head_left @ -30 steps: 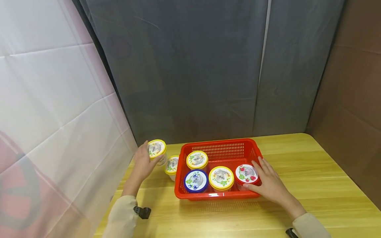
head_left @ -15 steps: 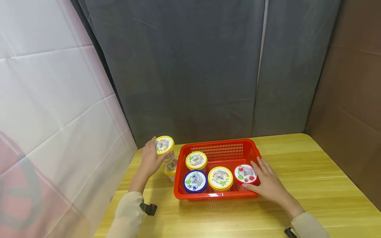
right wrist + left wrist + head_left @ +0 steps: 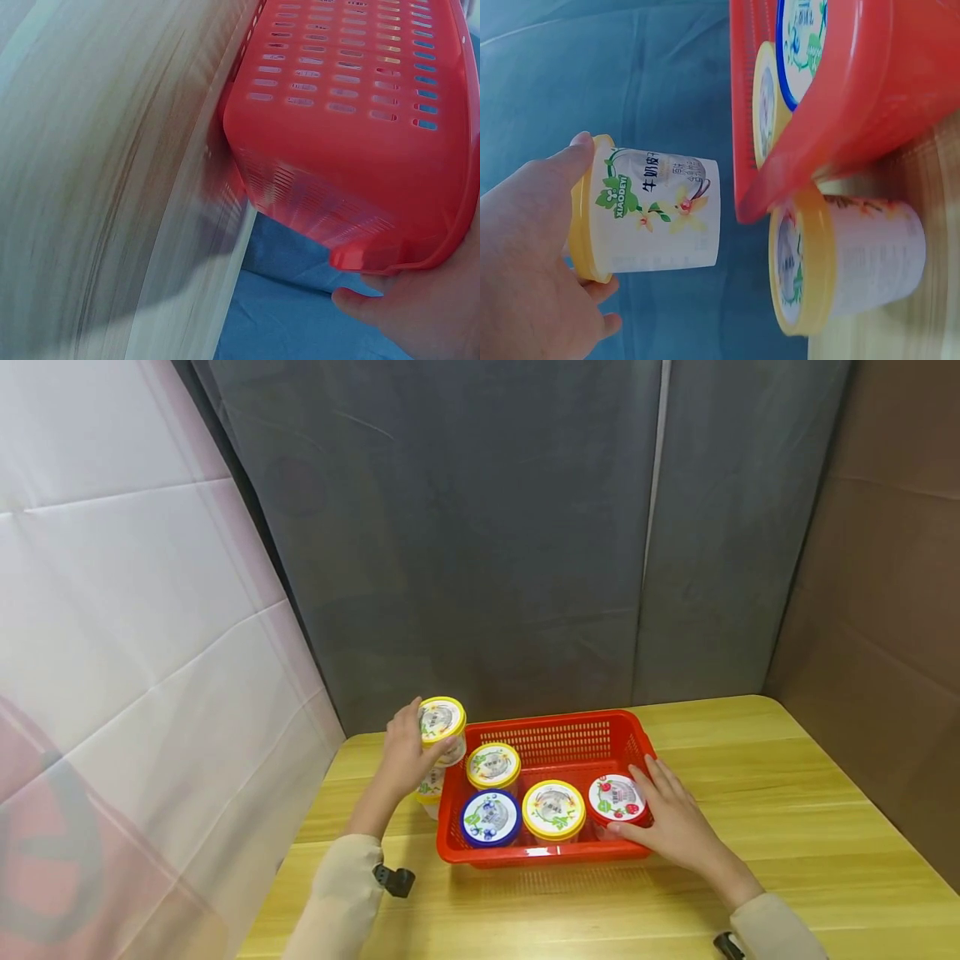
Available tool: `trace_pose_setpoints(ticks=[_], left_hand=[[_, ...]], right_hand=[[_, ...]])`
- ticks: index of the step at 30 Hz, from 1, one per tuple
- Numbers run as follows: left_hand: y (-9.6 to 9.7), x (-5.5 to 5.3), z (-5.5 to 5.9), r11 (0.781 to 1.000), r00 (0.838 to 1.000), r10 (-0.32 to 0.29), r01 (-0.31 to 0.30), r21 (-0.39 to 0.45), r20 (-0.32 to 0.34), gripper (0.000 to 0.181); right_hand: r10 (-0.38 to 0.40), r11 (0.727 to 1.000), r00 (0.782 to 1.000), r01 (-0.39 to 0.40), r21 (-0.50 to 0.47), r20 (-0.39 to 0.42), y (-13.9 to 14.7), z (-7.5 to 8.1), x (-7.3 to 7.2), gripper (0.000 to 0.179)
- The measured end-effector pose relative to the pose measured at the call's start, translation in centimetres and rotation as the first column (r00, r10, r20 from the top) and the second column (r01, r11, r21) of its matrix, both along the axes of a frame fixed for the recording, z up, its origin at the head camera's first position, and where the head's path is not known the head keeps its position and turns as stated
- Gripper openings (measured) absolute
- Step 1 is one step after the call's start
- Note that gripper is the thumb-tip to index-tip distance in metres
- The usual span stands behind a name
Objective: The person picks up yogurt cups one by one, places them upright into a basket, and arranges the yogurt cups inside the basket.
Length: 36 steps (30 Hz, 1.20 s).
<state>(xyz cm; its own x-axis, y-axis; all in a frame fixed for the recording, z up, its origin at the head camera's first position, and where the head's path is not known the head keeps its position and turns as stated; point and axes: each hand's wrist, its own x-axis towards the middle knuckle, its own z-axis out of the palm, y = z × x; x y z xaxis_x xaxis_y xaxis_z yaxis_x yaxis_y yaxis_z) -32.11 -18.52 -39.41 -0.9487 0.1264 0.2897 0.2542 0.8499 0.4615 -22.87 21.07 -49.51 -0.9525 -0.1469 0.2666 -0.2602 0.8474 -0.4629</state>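
Observation:
My left hand [image 3: 408,750] grips a white tub with a yellow lid [image 3: 656,210] by its lid end, raised at the basket's back left corner. A second yellow-lidded tub [image 3: 870,255] stands on the table below, against the red plastic basket [image 3: 555,856]; my left hand partly hides it in the head view. Inside the basket are a blue-lidded tub [image 3: 491,818], two yellow-lidded tubs and a red-lidded tub [image 3: 617,797]. My right hand [image 3: 678,822] rests with extended fingers at the basket's right rim, its thumb by the red lid.
The wooden table [image 3: 780,785] extends to both sides of the basket. A dark grey curtain [image 3: 480,543] hangs behind it. A pale fabric wall [image 3: 150,610] flanks the left side, and a brown one [image 3: 885,610] the right.
My left hand has moved right with the yellow-lidded tub, from left of the basket to its back left corner. The right hand stays at the right rim.

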Motion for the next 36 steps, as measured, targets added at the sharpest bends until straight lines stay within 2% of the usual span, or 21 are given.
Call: trace_pose_setpoints(ticks=[11,21,28,36], left_hand=[[2.7,-0.3,-0.4,0.999,0.999,-0.045,0.045,-0.007,-0.005,0.093],[5.1,-0.9,-0.3,0.993,0.993,-0.11,0.108,-0.04,-0.051,0.092],[6.6,-0.9,-0.2,0.991,0.991,-0.133,0.132,-0.026,-0.031,0.093],[8.4,-1.1,-0.2,0.982,0.981,-0.185,0.183,-0.041,-0.058,0.09]], right_hand=[[0.002,1.0,1.0,-0.002,-0.002,0.0,-0.1,0.2,0.1,0.105],[0.003,1.0,1.0,-0.003,-0.006,0.01,0.0,0.0,-0.1,0.105],[0.0,1.0,1.0,0.0,-0.005,0.026,0.0,-0.2,-0.3,0.105],[-0.006,1.0,1.0,0.006,-0.002,0.028,0.1,-0.1,-0.2,0.105]])
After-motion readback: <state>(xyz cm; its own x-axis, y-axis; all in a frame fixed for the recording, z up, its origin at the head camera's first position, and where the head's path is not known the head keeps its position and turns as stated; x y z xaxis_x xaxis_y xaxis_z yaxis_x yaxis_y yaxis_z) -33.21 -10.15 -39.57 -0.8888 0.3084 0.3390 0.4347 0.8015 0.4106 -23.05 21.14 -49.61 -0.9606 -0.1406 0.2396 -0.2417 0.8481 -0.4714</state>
